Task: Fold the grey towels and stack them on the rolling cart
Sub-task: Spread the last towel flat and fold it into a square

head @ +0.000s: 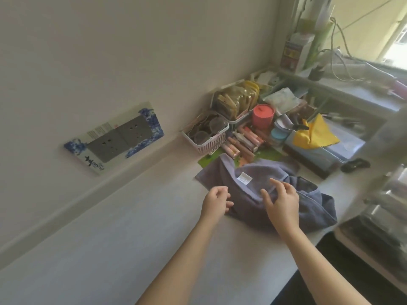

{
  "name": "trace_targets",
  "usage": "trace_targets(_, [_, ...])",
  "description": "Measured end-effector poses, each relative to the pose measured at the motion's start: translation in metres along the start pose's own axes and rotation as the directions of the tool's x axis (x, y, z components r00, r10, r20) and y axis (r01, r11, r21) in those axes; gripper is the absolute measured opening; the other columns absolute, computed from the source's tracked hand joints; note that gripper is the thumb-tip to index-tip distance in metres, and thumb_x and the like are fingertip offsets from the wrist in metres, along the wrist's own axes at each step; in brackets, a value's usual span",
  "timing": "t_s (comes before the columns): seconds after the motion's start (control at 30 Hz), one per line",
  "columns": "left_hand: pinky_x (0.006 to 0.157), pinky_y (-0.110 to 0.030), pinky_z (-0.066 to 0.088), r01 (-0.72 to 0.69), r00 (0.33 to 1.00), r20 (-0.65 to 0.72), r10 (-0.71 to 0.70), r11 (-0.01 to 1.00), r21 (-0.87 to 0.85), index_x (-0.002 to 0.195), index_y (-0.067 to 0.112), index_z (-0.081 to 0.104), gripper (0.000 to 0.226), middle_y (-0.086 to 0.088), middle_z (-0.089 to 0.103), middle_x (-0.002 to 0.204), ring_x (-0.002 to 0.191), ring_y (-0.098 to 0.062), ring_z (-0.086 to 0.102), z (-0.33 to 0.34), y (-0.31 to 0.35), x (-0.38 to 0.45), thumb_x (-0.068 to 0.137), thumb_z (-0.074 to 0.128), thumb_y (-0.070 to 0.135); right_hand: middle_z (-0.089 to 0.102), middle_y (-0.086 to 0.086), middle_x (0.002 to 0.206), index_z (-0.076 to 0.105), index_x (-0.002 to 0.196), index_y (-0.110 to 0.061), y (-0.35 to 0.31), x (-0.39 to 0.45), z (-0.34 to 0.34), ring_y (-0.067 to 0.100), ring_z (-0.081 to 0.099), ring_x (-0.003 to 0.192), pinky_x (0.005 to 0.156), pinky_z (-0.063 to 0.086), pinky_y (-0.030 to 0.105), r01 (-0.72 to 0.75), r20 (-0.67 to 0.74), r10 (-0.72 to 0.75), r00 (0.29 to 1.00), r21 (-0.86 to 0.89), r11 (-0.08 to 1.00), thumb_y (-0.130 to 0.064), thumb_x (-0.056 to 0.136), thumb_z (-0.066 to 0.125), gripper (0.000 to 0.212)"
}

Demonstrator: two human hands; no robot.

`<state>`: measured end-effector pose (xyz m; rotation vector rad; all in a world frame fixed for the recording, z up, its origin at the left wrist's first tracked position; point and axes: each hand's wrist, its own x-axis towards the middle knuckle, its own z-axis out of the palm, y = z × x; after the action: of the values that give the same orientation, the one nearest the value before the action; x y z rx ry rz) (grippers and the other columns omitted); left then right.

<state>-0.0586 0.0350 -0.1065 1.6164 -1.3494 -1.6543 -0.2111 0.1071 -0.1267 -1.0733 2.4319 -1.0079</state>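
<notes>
Here I start the fold: right hand (280, 201) spread flat on crumpled grey towel (253, 188) by the tabletop's (110, 227) far edge; left hand (217, 202) loosely curled, empty. Next: flatten it.

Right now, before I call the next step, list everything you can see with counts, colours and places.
grey towel: one, crumpled, on table
white label: one, on the towel
white basket: one, behind the towel
red lidded container: one, further back
yellow cloth: one, right of it
wall socket plate: one, grey, blue-and-white surround
left hand: curled, beside the towel's edge
right hand: resting on the towel
</notes>
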Motion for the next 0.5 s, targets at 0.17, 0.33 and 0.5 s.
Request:
trace_targets(0.17, [0.073, -0.026, 0.053, 0.054, 0.994, 0.102, -0.044, 0.994, -0.094, 0.124, 0.024, 0.053, 0.027, 0.002, 0.054, 0.122, 0.111, -0.017, 0.054, 0.036, 0.008, 0.029, 0.1, 0.041, 0.029, 0.056, 0.018, 0.119, 0.059, 0.125, -0.014, 0.005, 0.021, 0.0, 0.034, 0.052, 0.109, 0.097, 0.043, 0.042, -0.049, 0.084, 0.046, 0.995, 0.03, 0.998, -0.032, 0.088, 0.062, 0.042])
trace_targets(0.33, [0.087, -0.029, 0.046, 0.118, 0.986, 0.137, -0.094, 0.976, -0.182, 0.138, 0.016, 0.045, 0.04, 0.006, 0.048, 0.134, 0.121, -0.011, 0.046, 0.053, 0.005, 0.044, 0.1, 0.044, 0.028, 0.057, 0.008, 0.112, 0.061, 0.123, -0.016, 0.009, 0.028, -0.003, 0.024, 0.057, 0.094, 0.091, 0.047, 0.039, -0.066, 0.098, 0.053, 0.994, 0.132, 0.989, -0.032, 0.089, 0.06, 0.037])
trace_targets(0.5, [0.099, -0.036, 0.047, 0.034, 0.998, -0.033, -0.056, 0.881, -0.472, 0.112, 0.008, 0.064, 0.02, -0.01, 0.066, 0.114, 0.109, -0.021, 0.061, 0.042, 0.005, 0.04, 0.096, 0.053, 0.014, 0.059, 0.007, 0.095, 0.066, 0.114, -0.017, 0.002, 0.015, -0.006, 0.021, 0.054, 0.075, 0.079, 0.049, 0.038, 0.052, -0.058, -0.045, 0.997, 0.13, 0.99, -0.02, 0.087, 0.064, 0.027])
